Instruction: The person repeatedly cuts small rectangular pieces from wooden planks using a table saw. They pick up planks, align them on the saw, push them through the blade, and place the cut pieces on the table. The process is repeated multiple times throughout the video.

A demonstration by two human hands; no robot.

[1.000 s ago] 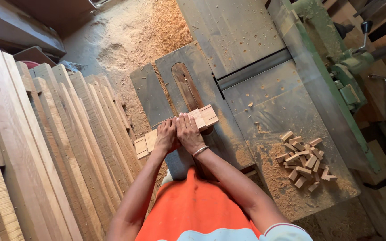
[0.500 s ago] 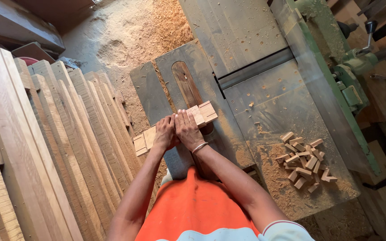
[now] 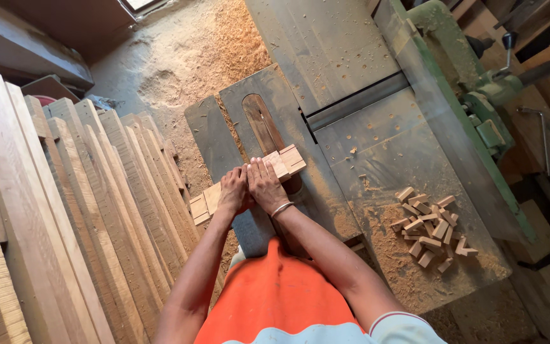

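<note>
Wood strips (image 3: pixel 284 160), several pale ones bundled side by side, lay crosswise on the grey saw table (image 3: pixel 377 146), spanning the brown slot insert (image 3: pixel 259 121). Left hand (image 3: pixel 233 191) pressed flat on the bundle, fingers together and extended. Right hand (image 3: pixel 266 185) lay flat just beside it, thumbs touching, a metal bangle (image 3: pixel 281 208) on the wrist. Both palms were down on the wood, neither curled around it. Bundle's left end overhung the table edge; right end showed past the fingers. A heap of small offcut blocks (image 3: pixel 431 226) sat in sawdust, well apart to the right. Long planks (image 3: pixel 84 216) were stacked on edge at left. Shavings covered the floor (image 3: pixel 186 57) beyond.
</note>
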